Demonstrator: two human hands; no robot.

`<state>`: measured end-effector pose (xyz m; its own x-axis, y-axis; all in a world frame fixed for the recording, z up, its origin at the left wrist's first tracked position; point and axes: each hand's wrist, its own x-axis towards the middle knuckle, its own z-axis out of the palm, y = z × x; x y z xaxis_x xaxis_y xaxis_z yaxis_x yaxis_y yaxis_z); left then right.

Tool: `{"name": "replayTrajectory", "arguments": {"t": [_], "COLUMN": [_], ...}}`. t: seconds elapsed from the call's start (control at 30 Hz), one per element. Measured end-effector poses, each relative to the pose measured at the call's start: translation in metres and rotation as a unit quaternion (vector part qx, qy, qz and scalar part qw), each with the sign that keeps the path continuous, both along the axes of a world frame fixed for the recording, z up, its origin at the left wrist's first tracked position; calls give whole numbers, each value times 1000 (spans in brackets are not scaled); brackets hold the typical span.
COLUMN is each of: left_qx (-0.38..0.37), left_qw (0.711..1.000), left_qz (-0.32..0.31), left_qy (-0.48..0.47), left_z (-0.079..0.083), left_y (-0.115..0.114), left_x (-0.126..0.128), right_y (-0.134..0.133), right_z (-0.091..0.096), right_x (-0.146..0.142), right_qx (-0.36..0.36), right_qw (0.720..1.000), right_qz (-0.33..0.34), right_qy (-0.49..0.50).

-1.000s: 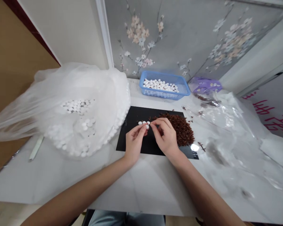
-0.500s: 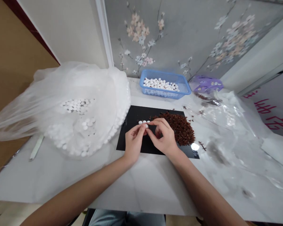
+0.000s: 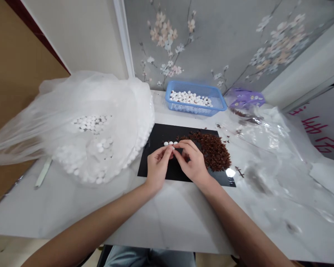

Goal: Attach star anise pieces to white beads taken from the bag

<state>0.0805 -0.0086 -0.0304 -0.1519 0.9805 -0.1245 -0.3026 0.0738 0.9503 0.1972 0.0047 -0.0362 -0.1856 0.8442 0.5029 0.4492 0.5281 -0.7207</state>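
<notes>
White piece (image 3: 173, 148) mostly behind fingers (image 3: 183, 145)

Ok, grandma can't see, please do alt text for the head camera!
A left hand pinches a mostly hidden white piece, the right hand close against it, over a black sheet where three white pieces lie in a row. A brown pile sits at the sheet's right; behind is a blue basket of white pieces, at left a filmy bag.
</notes>
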Motion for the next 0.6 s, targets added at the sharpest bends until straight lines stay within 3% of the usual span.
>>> {"name": "replayTrajectory", "arguments": {"t": [0.13, 0.27, 0.37, 0.47, 0.6], "left_qx": [3, 17, 83, 167, 210], "left_qw": [1000, 996, 974, 909, 805], "left_qz": [0, -22, -54, -80, -90], "left_qy": [8, 90, 202, 374, 547], "left_z": [-1, 1, 4, 6, 2], "left_y": [1, 4, 9, 15, 18], "left_x": [1, -3, -9, -14, -17], "right_y": [-1, 2, 10, 19, 24], "right_z": [5, 14, 16, 13, 8], "right_x": [0, 9, 22, 37, 45], "right_qx": [1, -6, 14, 3, -52], "right_qw": [1000, 996, 991, 972, 944], "right_qz": [-6, -15, -94, -194, -226], "right_qy": [-26, -89, -92, -132, -233]}}
